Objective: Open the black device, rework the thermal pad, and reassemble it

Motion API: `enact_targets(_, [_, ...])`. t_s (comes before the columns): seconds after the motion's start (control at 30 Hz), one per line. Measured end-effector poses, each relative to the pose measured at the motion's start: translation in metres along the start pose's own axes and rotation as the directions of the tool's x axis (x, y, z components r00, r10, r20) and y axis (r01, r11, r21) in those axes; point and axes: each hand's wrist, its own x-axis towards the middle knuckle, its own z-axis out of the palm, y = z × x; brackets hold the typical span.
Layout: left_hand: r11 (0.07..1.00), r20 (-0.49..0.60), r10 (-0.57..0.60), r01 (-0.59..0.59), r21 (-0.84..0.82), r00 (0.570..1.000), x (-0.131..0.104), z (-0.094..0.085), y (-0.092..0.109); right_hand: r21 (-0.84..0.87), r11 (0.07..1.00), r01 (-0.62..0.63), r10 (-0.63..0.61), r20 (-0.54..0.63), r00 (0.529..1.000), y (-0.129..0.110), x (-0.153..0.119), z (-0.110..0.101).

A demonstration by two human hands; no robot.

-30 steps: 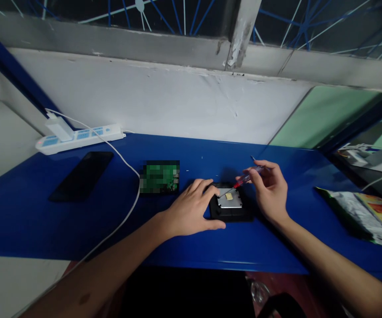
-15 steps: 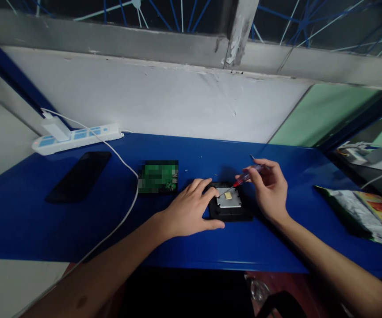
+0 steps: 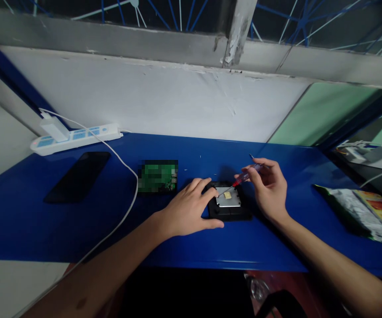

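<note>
A black plastic case lies on the blue table, with a silver metal plate inside it. On the plate sits a small pale yellow square pad. My left hand rests at the case's left side, fingers and thumb spread, the index fingertip touching near the plate's upper left corner. My right hand is closed around a screwdriver with a clear and red handle. Its shaft slants down to that same corner, beside my left index finger; the very tip is hard to make out.
Left of my left hand lies a green circuit board, partly pixelated. Farther left are a black phone and a white power strip with a cable crossing the table. A shiny foil packet lies at the right.
The view has shifted very slightly. Both hands, the screwdriver and the case keep the same positions relative to each other.
</note>
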Motion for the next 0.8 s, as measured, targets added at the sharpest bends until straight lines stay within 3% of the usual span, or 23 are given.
enact_targets(0.8, [0.999, 0.015, 0.012, -0.013, 0.052, 1.0, 0.0011, -0.0017, 0.0006, -0.027, 0.993, 0.118, -0.116, 0.061, 0.991, -0.0082, -0.0052, 0.0036])
